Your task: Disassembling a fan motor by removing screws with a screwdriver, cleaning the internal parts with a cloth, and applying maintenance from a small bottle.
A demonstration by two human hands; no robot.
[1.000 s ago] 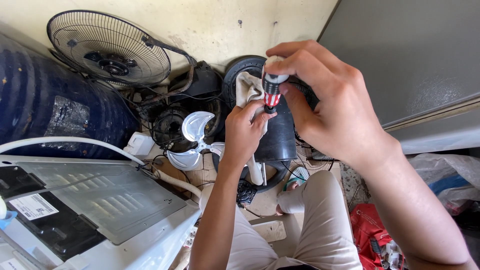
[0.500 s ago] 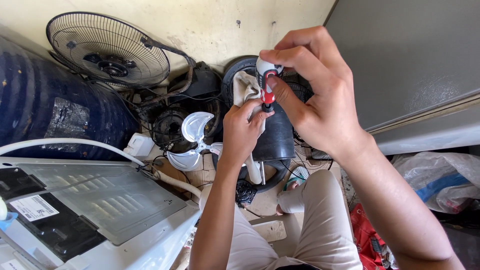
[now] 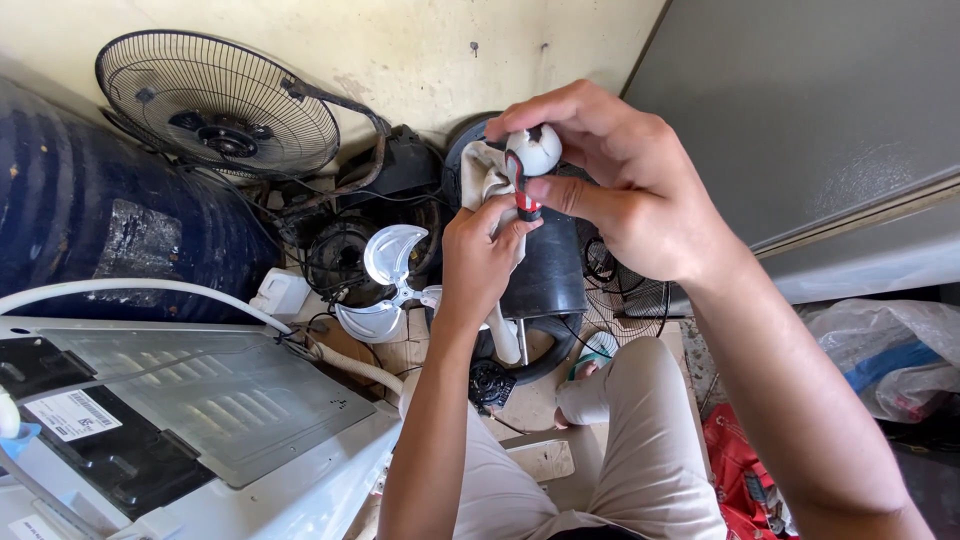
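My right hand (image 3: 625, 185) grips a screwdriver (image 3: 528, 172) by its white, red and black handle, held upright in front of me. My left hand (image 3: 482, 262) sits just below it, fingers closed on a white part (image 3: 482, 180) under the screwdriver tip. The shaft is hidden behind my fingers. Behind both hands stands a black cylindrical motor housing (image 3: 545, 275). My knees in beige trousers (image 3: 630, 440) are under the hands.
A black fan guard (image 3: 215, 105) leans on the wall at the back left. White fan blades (image 3: 385, 285) lie on the floor. A dark blue barrel (image 3: 110, 215) stands left, a white appliance (image 3: 190, 420) at the lower left, a grey cabinet (image 3: 820, 120) right, plastic bags (image 3: 880, 350) below it.
My right hand has turned and shifted slightly left and down with the screwdriver, so the rounded handle end now faces me. My left hand stays put.
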